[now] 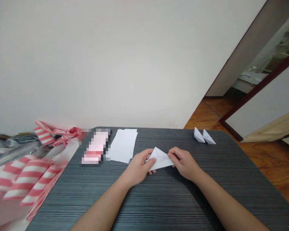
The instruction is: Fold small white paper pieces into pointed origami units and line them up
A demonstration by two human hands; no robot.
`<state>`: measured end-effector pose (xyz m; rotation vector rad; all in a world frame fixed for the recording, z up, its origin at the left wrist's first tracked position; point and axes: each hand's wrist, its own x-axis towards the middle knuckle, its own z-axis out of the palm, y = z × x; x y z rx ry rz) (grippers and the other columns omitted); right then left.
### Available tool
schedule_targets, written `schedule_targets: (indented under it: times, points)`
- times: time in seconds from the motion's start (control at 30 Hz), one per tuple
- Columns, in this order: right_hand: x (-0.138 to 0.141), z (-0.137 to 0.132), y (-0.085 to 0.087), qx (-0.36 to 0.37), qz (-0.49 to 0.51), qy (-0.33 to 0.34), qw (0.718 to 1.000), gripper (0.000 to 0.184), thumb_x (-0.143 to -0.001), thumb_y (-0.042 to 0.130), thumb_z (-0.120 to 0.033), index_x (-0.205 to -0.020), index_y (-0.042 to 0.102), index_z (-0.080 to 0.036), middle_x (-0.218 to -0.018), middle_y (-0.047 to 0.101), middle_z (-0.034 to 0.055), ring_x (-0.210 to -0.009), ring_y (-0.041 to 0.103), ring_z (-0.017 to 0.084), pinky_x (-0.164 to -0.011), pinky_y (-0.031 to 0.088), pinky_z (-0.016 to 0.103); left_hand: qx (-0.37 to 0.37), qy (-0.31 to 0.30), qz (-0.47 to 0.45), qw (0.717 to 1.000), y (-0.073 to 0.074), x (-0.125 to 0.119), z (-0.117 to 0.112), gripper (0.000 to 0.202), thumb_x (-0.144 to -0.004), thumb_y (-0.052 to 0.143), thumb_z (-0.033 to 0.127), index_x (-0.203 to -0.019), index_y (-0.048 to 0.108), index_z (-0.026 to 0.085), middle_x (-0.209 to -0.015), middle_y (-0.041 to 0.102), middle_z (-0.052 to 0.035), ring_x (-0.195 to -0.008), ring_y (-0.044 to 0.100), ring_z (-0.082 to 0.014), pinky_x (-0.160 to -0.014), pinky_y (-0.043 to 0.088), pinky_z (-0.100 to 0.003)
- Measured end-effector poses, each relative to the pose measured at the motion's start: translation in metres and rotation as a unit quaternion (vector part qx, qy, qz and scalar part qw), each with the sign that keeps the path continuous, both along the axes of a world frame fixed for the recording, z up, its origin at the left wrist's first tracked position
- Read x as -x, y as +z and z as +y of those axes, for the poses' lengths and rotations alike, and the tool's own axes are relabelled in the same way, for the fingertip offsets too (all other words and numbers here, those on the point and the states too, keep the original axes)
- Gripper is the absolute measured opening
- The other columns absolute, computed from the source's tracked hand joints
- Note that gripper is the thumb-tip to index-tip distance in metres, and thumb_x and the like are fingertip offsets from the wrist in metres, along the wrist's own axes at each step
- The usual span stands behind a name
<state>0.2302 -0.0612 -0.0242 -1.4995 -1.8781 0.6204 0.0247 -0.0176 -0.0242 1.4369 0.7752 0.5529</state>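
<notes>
Between my two hands is a folded sheet of white paper [161, 162], with a triangular peak at the top and a flat band along its lower edge. My left hand [142, 165] grips its left side, thumb on the front and fingers behind. At the right corner, my right hand [183, 162] pinches the paper between thumb and fingers. The paper is held above the dark table, and its back is hidden from me. Two folded white paper pieces [198, 135] with pointed tips stand at the table's far right.
A stack of white sheets [123, 145] lies left of my hands on the dark wood-grain table [144, 205]. Beside it is a pixelated pink-and-white object [96, 146]. Red-and-white striped fabric [31, 173] is heaped off the left edge. A pale wall [135, 64] rises behind.
</notes>
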Motion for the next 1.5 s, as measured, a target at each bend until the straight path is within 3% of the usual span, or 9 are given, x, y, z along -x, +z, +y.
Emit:
schedule_targets:
  times: [0.23, 0.33, 0.47, 0.67, 0.83, 0.97, 1.23, 1.5]
  points:
    - [0.0, -0.001, -0.003, 0.047, 0.052, -0.013, 0.997, 0.016, -0.091, 0.042, -0.027, -0.082, 0.053, -0.02, -0.051, 0.051, -0.0044, -0.046, 0.053, 0.012, -0.05, 0.039, 0.023, -0.012, 0.005, 0.02, 1.0, 0.002, 0.001, 0.001, 0.033, -0.085, 0.046, 0.035, -0.109, 0.057, 0.016, -0.067, 0.058, -0.0014, -0.054, 0.054, -0.0126, -0.049, 0.043, -0.023]
    - [0.001, -0.002, -0.006, 0.078, 0.116, 0.006, 0.99, 0.011, -0.088, 0.045, -0.025, -0.096, 0.051, -0.02, -0.06, 0.057, -0.0033, -0.05, 0.056, 0.012, -0.05, 0.042, 0.022, -0.012, 0.009, 0.024, 1.0, 0.001, 0.001, 0.001, 0.033, -0.085, 0.046, 0.036, -0.108, 0.058, 0.016, -0.063, 0.057, -0.0006, -0.052, 0.054, -0.0126, -0.048, 0.041, -0.023]
    - [0.007, -0.002, -0.006, 0.126, 0.165, 0.029, 0.978, 0.037, -0.077, 0.06, -0.022, -0.112, 0.049, -0.02, -0.074, 0.063, -0.0006, -0.053, 0.058, 0.011, -0.049, 0.043, 0.021, -0.013, 0.001, 0.025, 1.0, 0.003, 0.001, 0.0, 0.034, -0.085, 0.046, 0.037, -0.108, 0.058, 0.015, -0.062, 0.059, -0.0012, -0.051, 0.054, -0.0127, -0.048, 0.041, -0.022]
    - [0.012, -0.001, -0.001, 0.213, 0.161, 0.021, 0.964, 0.013, -0.082, 0.053, -0.027, -0.086, 0.06, -0.016, -0.051, 0.061, -0.0024, -0.038, 0.047, 0.008, -0.039, 0.034, 0.017, -0.022, -0.016, 0.031, 0.999, 0.005, 0.001, 0.0, 0.033, -0.086, 0.044, 0.036, -0.106, 0.059, 0.015, -0.061, 0.059, -0.0012, -0.053, 0.055, -0.0134, -0.049, 0.041, -0.023]
    - [0.013, -0.001, -0.001, 0.232, 0.187, 0.017, 0.954, 0.015, -0.082, 0.052, -0.031, -0.079, 0.057, -0.016, -0.055, 0.066, -0.0005, -0.036, 0.047, 0.008, -0.036, 0.033, 0.017, -0.012, -0.005, 0.02, 1.0, 0.004, -0.001, -0.001, 0.031, -0.085, 0.046, 0.034, -0.107, 0.056, 0.014, -0.066, 0.059, -0.0015, -0.054, 0.054, -0.0125, -0.05, 0.043, -0.022]
    - [0.014, -0.001, -0.001, 0.238, 0.189, 0.017, 0.953, 0.016, -0.081, 0.053, -0.031, -0.079, 0.057, -0.016, -0.058, 0.067, -0.0001, -0.036, 0.048, 0.008, -0.036, 0.035, 0.017, -0.032, 0.003, 0.038, 0.999, 0.004, -0.001, -0.002, 0.024, -0.078, 0.056, 0.03, -0.096, 0.058, 0.015, -0.076, 0.061, -0.0024, -0.059, 0.055, -0.0122, -0.053, 0.043, -0.021]
    - [0.012, -0.002, -0.002, 0.259, 0.218, 0.043, 0.94, 0.021, -0.084, 0.05, -0.034, -0.086, 0.057, -0.015, -0.061, 0.069, 0.0021, -0.035, 0.047, 0.008, -0.034, 0.034, 0.016, -0.007, 0.006, 0.028, 1.0, -0.002, -0.001, 0.0, 0.02, -0.079, 0.054, 0.032, -0.088, 0.057, 0.014, -0.068, 0.057, -0.0001, -0.055, 0.051, -0.011, -0.05, 0.042, -0.021]
    - [0.003, -0.004, -0.003, 0.267, 0.217, 0.059, 0.937, 0.031, -0.089, 0.043, -0.036, -0.077, 0.058, -0.012, -0.061, 0.068, 0.0046, -0.035, 0.046, 0.006, -0.035, 0.032, 0.015, 0.02, 0.016, 0.019, 0.999, -0.001, -0.001, 0.0, 0.021, -0.079, 0.055, 0.034, -0.086, 0.057, 0.015, -0.066, 0.056, 0.0002, -0.055, 0.05, -0.0112, -0.05, 0.044, -0.022]
